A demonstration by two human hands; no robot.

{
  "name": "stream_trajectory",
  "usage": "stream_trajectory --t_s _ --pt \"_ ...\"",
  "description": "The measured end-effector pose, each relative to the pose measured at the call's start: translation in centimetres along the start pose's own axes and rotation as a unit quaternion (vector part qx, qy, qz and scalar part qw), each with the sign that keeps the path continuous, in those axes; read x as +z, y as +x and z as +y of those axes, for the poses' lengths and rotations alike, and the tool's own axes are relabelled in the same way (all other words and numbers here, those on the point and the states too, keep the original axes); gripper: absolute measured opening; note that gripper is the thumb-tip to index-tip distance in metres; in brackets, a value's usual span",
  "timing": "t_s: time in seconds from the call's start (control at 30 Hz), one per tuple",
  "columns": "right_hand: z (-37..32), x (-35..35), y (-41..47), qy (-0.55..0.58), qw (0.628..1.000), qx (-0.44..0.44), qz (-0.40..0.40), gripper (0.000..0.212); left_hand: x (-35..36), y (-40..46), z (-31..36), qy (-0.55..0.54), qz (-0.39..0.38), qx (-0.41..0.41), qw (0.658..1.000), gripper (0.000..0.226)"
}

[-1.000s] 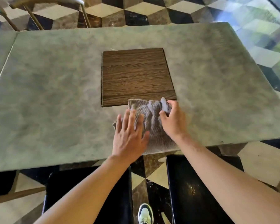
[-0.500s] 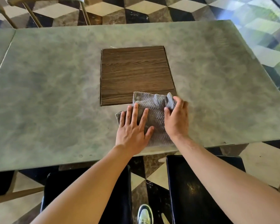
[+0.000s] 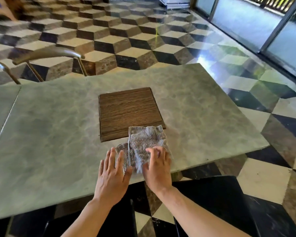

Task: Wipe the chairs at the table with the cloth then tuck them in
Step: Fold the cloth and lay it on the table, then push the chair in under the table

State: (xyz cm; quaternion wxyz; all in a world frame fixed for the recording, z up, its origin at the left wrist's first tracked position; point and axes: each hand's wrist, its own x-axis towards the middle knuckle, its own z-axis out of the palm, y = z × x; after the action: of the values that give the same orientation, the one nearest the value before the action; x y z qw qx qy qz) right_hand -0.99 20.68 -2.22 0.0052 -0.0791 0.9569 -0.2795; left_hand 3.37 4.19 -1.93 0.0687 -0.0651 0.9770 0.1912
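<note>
Grey marble table [image 3: 58,134] runs wide to your left, with its near edge right under your wrists. Your cloth [image 3: 147,142] lies at that edge, its far corner overlapping the wooden inset [image 3: 126,113]. Your left hand [image 3: 112,177] presses it with flat fingers; your right hand [image 3: 158,170] rests on it, fingers blurred. Two dark chairs [image 3: 220,202] sit below, just beside each other.

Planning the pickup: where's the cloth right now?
In the head view the cloth lies on the table at its near edge, overlapping the wooden panel's near right corner, under both hands.
</note>
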Motion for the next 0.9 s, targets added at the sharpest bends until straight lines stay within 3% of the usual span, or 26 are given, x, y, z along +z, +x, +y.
stream_trajectory --t_s 0.3,0.47,0.7,0.8,0.9 --pt "-11.3 -2.6 -9.9 -0.001 0.993 -0.106 -0.055 0.047 -7.8 -12.4 -5.6 -0.037 0.045 -0.083 0.995 0.056" --pt "-14.9 -2.2 -18.9 -0.021 0.993 -0.084 -0.085 0.042 -9.5 -22.4 -10.3 -0.083 0.067 -0.096 0.99 0.038" --pt "-14.7 0.6 -31.0 -0.048 0.99 -0.048 -0.122 0.041 -8.7 -33.6 -16.5 -0.073 0.036 -0.13 0.988 0.037" --pt "-12.5 1.2 -34.4 -0.072 0.987 -0.032 -0.143 0.041 -7.9 -37.2 -18.1 -0.049 0.002 -0.134 0.99 0.019" --pt "-9.9 1.4 -36.9 -0.106 0.98 -0.012 -0.171 0.04 -7.3 -40.9 -19.9 -0.027 -0.002 -0.166 0.986 0.035"
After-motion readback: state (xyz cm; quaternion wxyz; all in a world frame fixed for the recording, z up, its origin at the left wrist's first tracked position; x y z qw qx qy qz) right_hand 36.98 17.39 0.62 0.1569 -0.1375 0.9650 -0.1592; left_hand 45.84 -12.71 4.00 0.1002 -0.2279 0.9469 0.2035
